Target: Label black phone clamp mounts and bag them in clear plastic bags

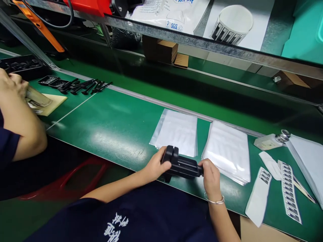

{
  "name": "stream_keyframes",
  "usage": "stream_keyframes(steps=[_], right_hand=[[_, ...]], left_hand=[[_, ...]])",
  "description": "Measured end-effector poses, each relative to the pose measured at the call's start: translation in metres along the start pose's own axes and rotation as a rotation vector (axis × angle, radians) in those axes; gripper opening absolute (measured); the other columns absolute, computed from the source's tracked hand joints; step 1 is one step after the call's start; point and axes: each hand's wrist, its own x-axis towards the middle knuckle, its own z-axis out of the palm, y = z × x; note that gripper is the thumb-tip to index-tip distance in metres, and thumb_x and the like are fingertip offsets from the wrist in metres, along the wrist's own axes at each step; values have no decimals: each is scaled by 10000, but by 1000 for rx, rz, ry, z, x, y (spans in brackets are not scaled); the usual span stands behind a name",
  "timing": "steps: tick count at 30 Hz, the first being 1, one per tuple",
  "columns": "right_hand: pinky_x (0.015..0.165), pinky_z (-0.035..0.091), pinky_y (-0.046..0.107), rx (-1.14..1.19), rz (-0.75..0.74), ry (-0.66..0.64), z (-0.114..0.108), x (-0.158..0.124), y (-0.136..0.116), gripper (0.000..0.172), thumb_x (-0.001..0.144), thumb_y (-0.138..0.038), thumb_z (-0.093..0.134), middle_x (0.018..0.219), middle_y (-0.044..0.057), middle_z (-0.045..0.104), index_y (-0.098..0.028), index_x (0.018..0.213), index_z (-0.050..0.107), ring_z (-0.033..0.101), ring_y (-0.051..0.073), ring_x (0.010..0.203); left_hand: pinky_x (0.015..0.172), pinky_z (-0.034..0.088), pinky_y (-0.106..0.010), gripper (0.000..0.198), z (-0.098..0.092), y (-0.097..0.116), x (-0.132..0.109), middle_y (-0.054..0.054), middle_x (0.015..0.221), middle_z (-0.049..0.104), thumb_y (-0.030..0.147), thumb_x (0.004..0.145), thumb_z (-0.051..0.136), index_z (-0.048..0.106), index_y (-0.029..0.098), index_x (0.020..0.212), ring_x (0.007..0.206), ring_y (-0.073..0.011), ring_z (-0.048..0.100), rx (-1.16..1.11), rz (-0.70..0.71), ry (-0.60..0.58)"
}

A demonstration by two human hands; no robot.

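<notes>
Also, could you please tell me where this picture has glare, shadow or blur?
Head view: glare on the green table, plus shine on the glossy white stack; head view: a shadowed band below the metal shelf; head view: the black device between left hand and right hand has clear edges, while a co-worker's hand at far left looks softer.

Green surface (121,121), glossy, runs upper left to lower right of frame. Upper left: small black trays (47,80), loose black parts (84,88), pale yellow board (56,103). Right of centre: two whitish stacks, left one (178,131) and right one (228,149), a gap between. Far right: bottle (267,142), label strips (289,193), white sheets (306,161). Shelf (161,29) across top: white packet (169,13), paper under label roll (233,25), teal bin (305,37).
</notes>
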Motion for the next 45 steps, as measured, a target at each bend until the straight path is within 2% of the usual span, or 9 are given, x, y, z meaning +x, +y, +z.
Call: stream_keyframes(steps=[3, 8, 12, 15, 20, 25, 32, 37, 45], right_hand=[[403, 366, 244, -1, 61, -16, 1, -2, 3, 336, 944, -340, 400, 485, -41, 474, -211, 668, 542, 460, 125, 402], [560, 461, 272, -209, -354, 102, -4, -10, 10, 140, 894, -305, 547, 671, 16, 635, -214, 838, 638, 586, 156, 582], [734, 546, 350, 140, -39, 17, -2, -15, 19, 488, 903, -569, 507, 1000, 97, 684, -210, 1231, 544, 666, 227, 871], [815, 557, 375, 360, 88, -120, 2, -18, 22, 582, 830, -611, 605, 1119, 118, 671, -219, 1255, 538, 665, 253, 980], [849, 545, 383, 190, 77, -59, -5, -21, 1, 523, 768, -525, 722, 1111, 110, 683, -223, 1179, 607, 659, 263, 994], [814, 527, 346, 5, 19, -87, -13, -13, -20, 447, 839, -524, 631, 1077, 89, 674, -225, 1170, 620, 645, 236, 953], [477, 398, 247, 15, 181, -46, -6, -8, -15, 417, 953, -502, 411, 514, -29, 496, -192, 794, 640, 503, 137, 482], [514, 430, 267, -117, -31, 22, -7, -11, -7, 324, 920, -476, 495, 574, -14, 561, -205, 863, 664, 518, 140, 497], [813, 563, 369, 299, 49, -72, -4, -15, 13, 575, 779, -613, 669, 1104, 110, 682, -222, 1195, 595, 670, 256, 982]], left_hand=[[859, 478, -413, 774, 1, -2, -1, -104, 1013, 653, 774, 686, 583, 566, 142, 1132, 902, -269, 606, 41, 26, 10], [947, 453, -394, 617, 8, -2, 7, -109, 1127, 642, 659, 853, 479, 556, 155, 1200, 1113, -287, 560, -314, -260, -33], [983, 419, -405, 683, 7, 5, 6, -112, 1141, 599, 718, 822, 505, 509, 149, 1199, 1100, -284, 544, -196, -102, -21], [944, 436, -411, 747, 1, 10, 5, -113, 1140, 573, 754, 788, 516, 463, 154, 1228, 1049, -278, 550, -132, -20, -68], [903, 446, -399, 770, -8, 0, 6, -93, 1076, 592, 748, 679, 654, 537, 155, 1156, 1014, -285, 553, -216, -89, -182], [915, 438, -395, 773, -6, -17, 2, -109, 1055, 627, 744, 650, 680, 577, 140, 1122, 1022, -295, 563, -374, -165, -12], [882, 443, -373, 772, -9, -9, 0, -69, 1022, 596, 777, 665, 625, 553, 161, 1124, 959, -262, 545, -65, -72, -23], [907, 436, -382, 726, -4, 1, 4, -91, 1031, 596, 776, 752, 531, 542, 150, 1120, 1011, -282, 543, -172, -116, -19], [876, 448, -375, 770, -4, 13, 1, -76, 1041, 572, 787, 696, 592, 514, 169, 1148, 969, -259, 540, -135, -68, -65]])
